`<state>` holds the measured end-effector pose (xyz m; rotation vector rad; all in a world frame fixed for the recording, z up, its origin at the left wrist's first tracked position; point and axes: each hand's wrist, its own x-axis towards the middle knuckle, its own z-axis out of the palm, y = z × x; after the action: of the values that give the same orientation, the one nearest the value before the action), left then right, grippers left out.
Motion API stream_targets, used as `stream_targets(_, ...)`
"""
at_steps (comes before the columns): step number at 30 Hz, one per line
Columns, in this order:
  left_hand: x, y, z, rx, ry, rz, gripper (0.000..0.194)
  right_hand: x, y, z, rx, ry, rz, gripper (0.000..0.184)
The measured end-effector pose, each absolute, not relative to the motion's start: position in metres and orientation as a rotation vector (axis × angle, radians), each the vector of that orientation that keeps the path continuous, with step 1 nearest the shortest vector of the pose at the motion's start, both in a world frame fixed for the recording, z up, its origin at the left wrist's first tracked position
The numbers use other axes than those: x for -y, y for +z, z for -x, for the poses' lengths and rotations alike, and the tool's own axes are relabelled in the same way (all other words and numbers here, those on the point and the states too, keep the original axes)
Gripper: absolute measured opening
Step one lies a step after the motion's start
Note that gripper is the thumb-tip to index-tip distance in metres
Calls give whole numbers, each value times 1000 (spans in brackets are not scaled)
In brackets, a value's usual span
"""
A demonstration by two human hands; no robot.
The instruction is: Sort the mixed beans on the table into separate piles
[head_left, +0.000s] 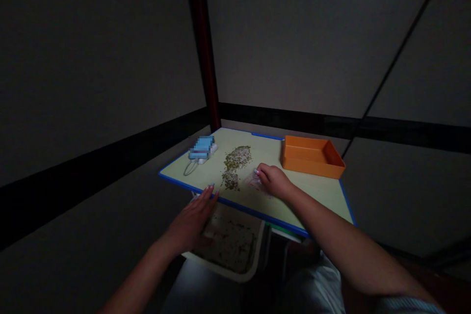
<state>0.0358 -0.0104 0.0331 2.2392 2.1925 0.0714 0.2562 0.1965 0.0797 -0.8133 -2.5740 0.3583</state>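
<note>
board [312, 196]: flat, smooth, pale yellow, edged in a blue strip; a pile of loose bits, an orange tray and a pixelated packet are borne on it

loose bits [237, 157]: fine, grainy, greenish-brown mixed with pale; spread in two uneven patches at the middle of the board, between packet and right hand

right hand [273, 181]: placed over the board; fingers curled in, thumb pressed against the index finger; a thin, filmy, pinkish piece [253, 181] is seen just at the fingertips, and whether it is pinched cannot be told

left hand [192, 218]: laid at the near blue edge; fingers extended and slightly parted, thumb held apart above the tub

orange tray [312, 166]: rectangular, straight-walled, plastic-looking; set at the far right corner

packet [201, 148]: blue, blocky, with a thin looped cord [186, 169] beside it; any writing is obscured by pixelation

tub [235, 276]: pale, round-cornered, its inside speckled with dark bits; positioned below the board's near edge

wall [331, 34]: grey panels, crossed by a dark band
</note>
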Motion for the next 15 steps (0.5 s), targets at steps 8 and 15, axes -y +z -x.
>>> stream_targets(8, 10, 25, -23, -2282, -47, -2354, 119, -197, 81, -253, 2605, 333, 778, 24)
stream_targets(15, 5, 12, -8, -2220, 97, -2525, 117, -201, 85, -255, 2598, 247, 797, 27)
